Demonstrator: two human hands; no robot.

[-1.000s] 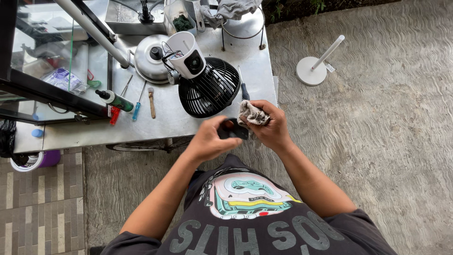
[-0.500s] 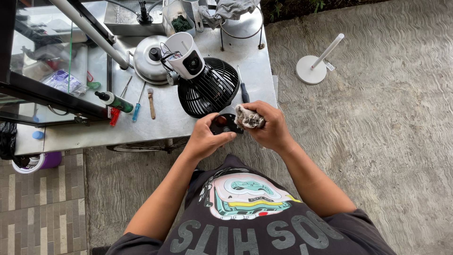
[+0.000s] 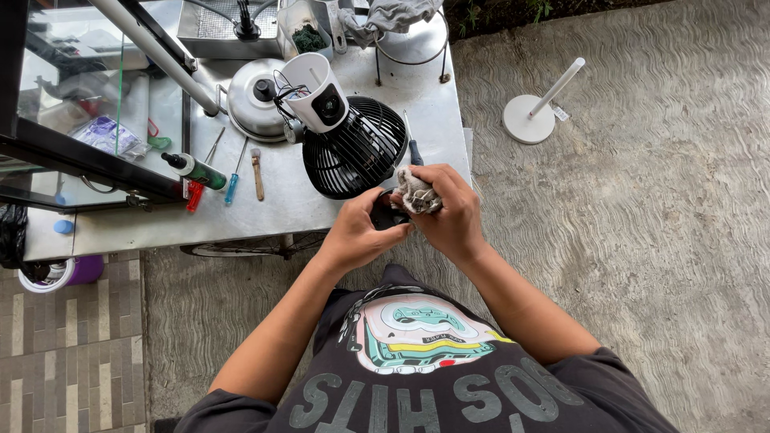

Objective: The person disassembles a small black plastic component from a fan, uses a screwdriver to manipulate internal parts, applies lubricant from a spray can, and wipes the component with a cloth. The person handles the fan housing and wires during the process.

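View from above of a person at the front edge of a metal table [image 3: 265, 212]. The left hand [image 3: 357, 232] is curled around a small black part [image 3: 387, 216], fingers pressed onto it. The right hand [image 3: 449, 208] pinches a crumpled grey rag [image 3: 417, 192] against the top of that part, thumb and fingers closed on the cloth. The rag lies just to the right of and above the part, touching it; both hands meet there. Just beyond them, on the table, a black fan grille [image 3: 357, 152] lies with a white motor housing [image 3: 317, 92] on top. Screwdrivers [image 3: 233, 172] rest towards the left edge
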